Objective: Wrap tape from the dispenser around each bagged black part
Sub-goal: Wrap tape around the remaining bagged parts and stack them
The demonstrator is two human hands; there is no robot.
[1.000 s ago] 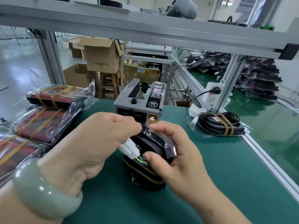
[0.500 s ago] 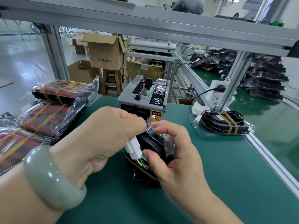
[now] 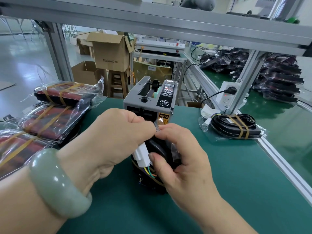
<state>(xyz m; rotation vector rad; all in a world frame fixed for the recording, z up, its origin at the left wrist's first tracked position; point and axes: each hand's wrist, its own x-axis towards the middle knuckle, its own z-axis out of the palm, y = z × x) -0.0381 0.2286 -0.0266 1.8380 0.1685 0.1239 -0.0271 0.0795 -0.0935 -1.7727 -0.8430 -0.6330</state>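
The bagged black part (image 3: 158,149) is standing on edge on the green worktop (image 3: 236,191), just in front of the tape dispenser (image 3: 148,105). The left grip (image 3: 108,144) is pinching the crinkly clear film at its top. The right grip (image 3: 182,159) is curling round its hard, rounded body beside the white plug (image 3: 141,154). It is probably feeling light and slippery, so gripping the rigid shell, not the loose film, is looking safest.

Alu frame (image 3: 152,26), green mat (image 3: 236,183), cardboard box (image 3: 110,54), stool (image 3: 117,81)

Left hand (image 3: 108,142) and right hand (image 3: 182,159) have met atop the bagged part (image 3: 157,148).
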